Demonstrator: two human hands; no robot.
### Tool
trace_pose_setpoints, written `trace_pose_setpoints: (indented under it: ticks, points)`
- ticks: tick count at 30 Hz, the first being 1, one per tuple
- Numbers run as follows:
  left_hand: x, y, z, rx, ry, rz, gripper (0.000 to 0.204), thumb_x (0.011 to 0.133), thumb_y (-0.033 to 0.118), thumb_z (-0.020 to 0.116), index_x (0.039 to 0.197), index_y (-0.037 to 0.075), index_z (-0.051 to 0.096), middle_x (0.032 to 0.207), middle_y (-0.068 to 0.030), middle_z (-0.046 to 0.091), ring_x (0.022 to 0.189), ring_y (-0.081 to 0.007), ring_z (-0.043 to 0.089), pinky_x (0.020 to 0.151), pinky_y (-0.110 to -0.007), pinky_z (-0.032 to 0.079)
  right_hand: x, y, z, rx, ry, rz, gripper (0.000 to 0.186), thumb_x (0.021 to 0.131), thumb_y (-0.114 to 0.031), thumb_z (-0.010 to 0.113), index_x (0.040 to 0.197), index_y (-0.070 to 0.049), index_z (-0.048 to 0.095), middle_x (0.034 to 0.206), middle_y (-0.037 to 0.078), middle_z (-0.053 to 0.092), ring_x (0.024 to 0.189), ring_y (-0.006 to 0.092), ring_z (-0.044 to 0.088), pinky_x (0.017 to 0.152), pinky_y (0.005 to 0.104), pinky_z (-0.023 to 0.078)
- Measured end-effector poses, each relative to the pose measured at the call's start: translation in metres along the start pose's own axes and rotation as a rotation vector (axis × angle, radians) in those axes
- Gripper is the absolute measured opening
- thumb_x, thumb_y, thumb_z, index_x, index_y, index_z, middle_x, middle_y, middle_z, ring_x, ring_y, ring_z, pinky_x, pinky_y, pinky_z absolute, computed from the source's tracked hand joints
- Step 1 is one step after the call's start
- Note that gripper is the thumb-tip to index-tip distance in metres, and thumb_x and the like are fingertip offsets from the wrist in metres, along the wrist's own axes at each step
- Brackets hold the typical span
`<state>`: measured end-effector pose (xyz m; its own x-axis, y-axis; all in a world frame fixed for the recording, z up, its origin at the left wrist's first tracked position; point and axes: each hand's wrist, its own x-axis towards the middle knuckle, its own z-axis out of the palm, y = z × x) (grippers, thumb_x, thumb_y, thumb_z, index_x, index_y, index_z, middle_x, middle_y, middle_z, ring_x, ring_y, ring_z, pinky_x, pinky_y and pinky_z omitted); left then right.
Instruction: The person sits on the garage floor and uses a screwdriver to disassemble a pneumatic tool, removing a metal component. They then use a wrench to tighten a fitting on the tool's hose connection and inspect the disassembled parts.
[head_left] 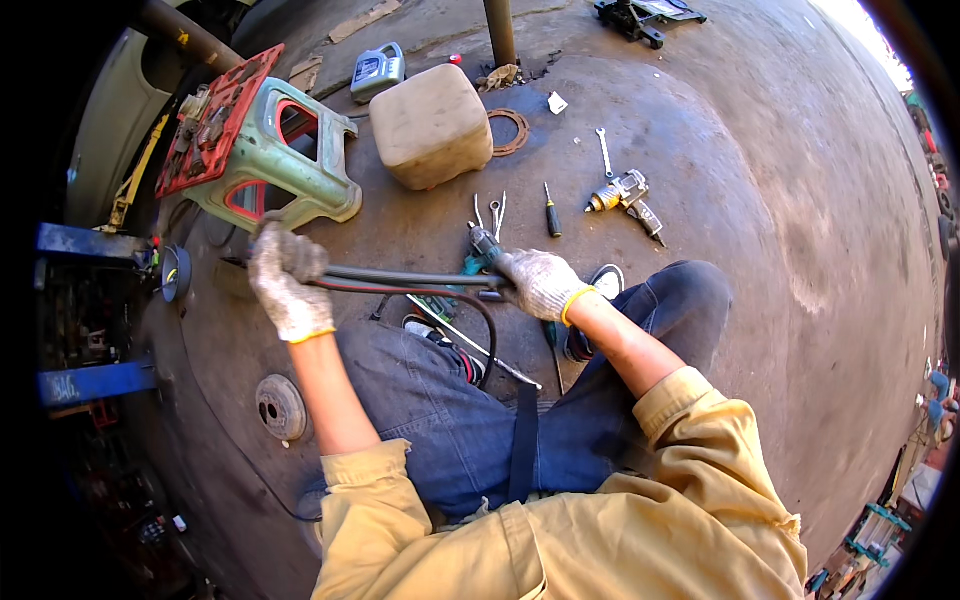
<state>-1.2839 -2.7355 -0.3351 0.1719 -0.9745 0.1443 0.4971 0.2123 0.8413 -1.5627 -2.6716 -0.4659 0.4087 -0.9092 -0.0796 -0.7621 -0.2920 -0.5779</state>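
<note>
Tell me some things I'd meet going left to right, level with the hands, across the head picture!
Blue metal beam, left gloved hand, dark tubes, right gloved hand, bent right knee.

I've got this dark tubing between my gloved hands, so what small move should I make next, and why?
With the right hand gripping the dark tubing, I'd probably gather in the drooping length with the left hand: it bends down away from the straighter lengths and sags near the white strip, where it might snag.
</note>
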Motion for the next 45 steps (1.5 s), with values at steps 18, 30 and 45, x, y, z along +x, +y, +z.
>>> trace_pose_setpoints:
  ticks: [18, 30, 45]
  points:
    - [-0.020, 0.063, -0.007, 1.378, -0.034, 0.693, 0.014, 0.085, 0.008, 0.068, 0.097, 0.003, 0.067, 0.082, -0.0015, 0.066, 0.065, -0.0086, 0.057, 0.064, -0.025, 0.049, -0.017, -0.120, -0.065, 0.155, 0.009, -0.213, 0.035, 0.086, -0.038, 0.060, 0.079, -0.005, 0.064, 0.072, 0.018, 0.065, 0.070, 0.0373, 0.064, 0.061, 0.0469, 0.050]
    - [-0.052, 0.007, -0.005, 1.584, -0.067, 0.820, 0.013, 0.079, 0.010, 0.070, 0.092, 0.009, 0.070, 0.086, -0.0105, 0.071, 0.074, -0.0247, 0.071, 0.067, -0.031, 0.054, -0.051, -0.112, -0.006, -0.160, 0.086, -0.306, 0.027, 0.087, -0.031, 0.059, 0.083, -0.005, 0.057, 0.070, 0.015, 0.062, 0.063, 0.0316, 0.064, 0.055, 0.0428, 0.050]
    - [-0.097, -0.032, -0.035, 1.671, 0.162, 0.791, 0.012, 0.072, 0.011, 0.073, 0.083, 0.015, 0.071, 0.076, -0.0095, 0.069, 0.065, -0.0289, 0.066, 0.063, -0.037, 0.053, -0.031, -0.125, -0.010, -0.037, -0.093, -0.302, 0.032, 0.088, -0.036, 0.058, 0.080, -0.005, 0.064, 0.073, 0.018, 0.065, 0.070, 0.0353, 0.066, 0.061, 0.0447, 0.051]
